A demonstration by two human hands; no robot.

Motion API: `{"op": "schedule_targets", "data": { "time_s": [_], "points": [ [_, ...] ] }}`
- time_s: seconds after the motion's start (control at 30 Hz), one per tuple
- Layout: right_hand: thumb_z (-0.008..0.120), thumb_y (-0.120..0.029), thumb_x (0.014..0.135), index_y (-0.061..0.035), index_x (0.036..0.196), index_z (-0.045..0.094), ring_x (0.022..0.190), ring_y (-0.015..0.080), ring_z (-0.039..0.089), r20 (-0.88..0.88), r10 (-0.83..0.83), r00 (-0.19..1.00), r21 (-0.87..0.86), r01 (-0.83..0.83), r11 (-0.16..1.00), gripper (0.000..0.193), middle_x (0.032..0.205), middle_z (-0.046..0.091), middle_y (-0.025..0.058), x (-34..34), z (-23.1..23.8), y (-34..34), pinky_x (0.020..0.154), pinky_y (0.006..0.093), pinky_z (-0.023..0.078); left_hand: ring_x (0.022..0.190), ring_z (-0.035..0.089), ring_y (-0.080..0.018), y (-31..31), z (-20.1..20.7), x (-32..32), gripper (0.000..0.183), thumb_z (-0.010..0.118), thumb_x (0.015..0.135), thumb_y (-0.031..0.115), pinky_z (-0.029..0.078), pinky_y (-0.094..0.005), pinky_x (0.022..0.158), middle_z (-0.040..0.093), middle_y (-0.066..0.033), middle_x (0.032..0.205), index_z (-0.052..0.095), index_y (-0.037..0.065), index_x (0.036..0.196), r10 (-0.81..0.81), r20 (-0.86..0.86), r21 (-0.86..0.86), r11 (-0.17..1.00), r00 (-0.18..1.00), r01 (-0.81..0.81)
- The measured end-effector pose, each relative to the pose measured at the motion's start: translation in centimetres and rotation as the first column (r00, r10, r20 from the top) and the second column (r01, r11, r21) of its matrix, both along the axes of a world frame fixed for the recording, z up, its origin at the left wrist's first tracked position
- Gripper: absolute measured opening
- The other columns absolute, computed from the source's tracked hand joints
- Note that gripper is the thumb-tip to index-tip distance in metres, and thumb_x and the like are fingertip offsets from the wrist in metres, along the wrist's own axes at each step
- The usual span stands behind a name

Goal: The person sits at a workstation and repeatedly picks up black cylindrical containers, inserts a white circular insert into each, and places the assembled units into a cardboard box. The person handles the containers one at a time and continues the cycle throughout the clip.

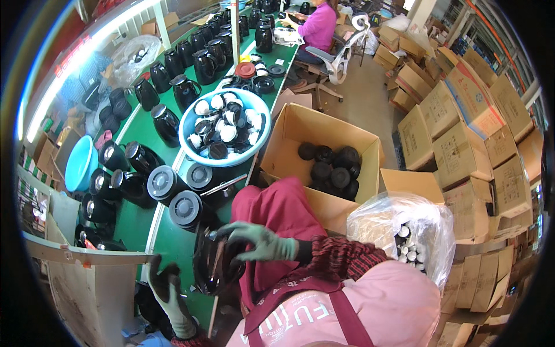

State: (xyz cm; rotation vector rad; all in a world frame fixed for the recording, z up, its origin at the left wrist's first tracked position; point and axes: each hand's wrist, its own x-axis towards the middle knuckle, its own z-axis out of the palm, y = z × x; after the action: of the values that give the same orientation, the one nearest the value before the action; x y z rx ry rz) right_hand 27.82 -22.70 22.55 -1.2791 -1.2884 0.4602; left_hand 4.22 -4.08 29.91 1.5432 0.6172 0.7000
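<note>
Glossy black, a jug point(209, 269) sits at the near edge of the green bench point(172, 246) in the head view, the gloved right hand point(254, 240) at its upper part with fingers curved over it, though I cannot tell whether they are clamped on it. Well apart from the right, the gloved left hand point(169, 292) is empty, thumb and fingers parted, on the jug's left. Beyond them stand round grey-topped pieces point(164, 182) and a light-blue basin point(225, 162) of small black-and-white parts point(228, 133), just beside a cardboard box point(332, 130).
</note>
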Motion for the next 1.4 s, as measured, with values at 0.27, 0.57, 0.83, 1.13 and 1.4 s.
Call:
{"op": "schedule_targets", "data": {
  "time_s": [0.27,0.57,0.83,1.13,1.4],
  "points": [
    [0.084,0.001,0.083,-0.0025,0.13,0.063,0.121,0.0146,0.059,-0.637,-0.077,0.767,-0.043,0.064,0.997,0.051,0.137,0.059,0.0063,2.2,0.9,-7.9,0.103,0.0318,0.051,0.129,0.058,-0.0237,-4.1,-18.2,-0.7,0.049,0.06,0.102,0.015,0.047,-0.0389,0.11,0.059,-0.0152,0.143,0.051,-0.001,0.147,-0.509,-0.244,0.229,0.797,0.825,0.559],
    [0.074,-0.007,0.093,-0.0039,0.155,0.042,0.141,0.018,0.048,-0.638,0.037,0.769,-0.162,-0.181,0.97,0.07,0.153,0.051,0.007,2.7,-1.0,-9.2,0.118,0.0368,0.039,0.121,0.064,-0.0246,-4.6,-14.1,1.2,0.056,0.073,0.093,0.015,0.052,-0.0399,0.105,0.065,-0.0157,0.136,0.053,-0.003,0.143,-0.527,-0.154,-0.077,0.85,0.836,0.521],
    [0.075,-0.014,0.094,-0.004,0.158,0.037,0.146,0.02,0.04,-0.495,0.065,0.867,-0.319,-0.25,0.914,0.076,0.157,0.044,0.0088,3.6,1.1,-9.2,0.12,0.0377,0.036,0.12,0.066,-0.0266,-4.2,-8.8,1.7,0.066,0.081,0.086,0.015,0.053,-0.0402,0.104,0.065,-0.0158,0.135,0.052,-0.004,0.142,-0.456,-0.108,-0.112,0.889,0.884,0.444],
    [0.076,-0.006,0.085,-0.0056,0.158,0.039,0.146,0.0227,0.039,-0.386,0.109,0.916,-0.218,-0.205,0.954,0.082,0.153,0.042,0.0093,2.9,1.4,-9.1,0.119,0.0385,0.037,0.12,0.066,-0.0236,-3.9,-6.1,3.6,0.072,0.083,0.085,0.018,0.051,-0.0369,0.106,0.066,-0.0165,0.136,0.051,-0.005,0.145,-0.457,-0.123,-0.312,0.861,0.881,0.403],
    [0.07,0.0,0.077,-0.0022,0.152,0.046,0.133,0.0246,0.054,-0.183,0.153,0.971,-0.385,-0.214,0.898,0.078,0.141,0.053,0.0142,3.5,2.9,-6.4,0.11,0.0363,0.047,0.124,0.064,-0.0228,-3.9,-9.9,0.8,0.049,0.059,0.102,0.022,0.049,-0.0378,0.109,0.066,-0.016,0.135,0.055,-0.005,0.142,-0.371,0.008,-0.431,0.837,0.928,0.338]
  ]
}}
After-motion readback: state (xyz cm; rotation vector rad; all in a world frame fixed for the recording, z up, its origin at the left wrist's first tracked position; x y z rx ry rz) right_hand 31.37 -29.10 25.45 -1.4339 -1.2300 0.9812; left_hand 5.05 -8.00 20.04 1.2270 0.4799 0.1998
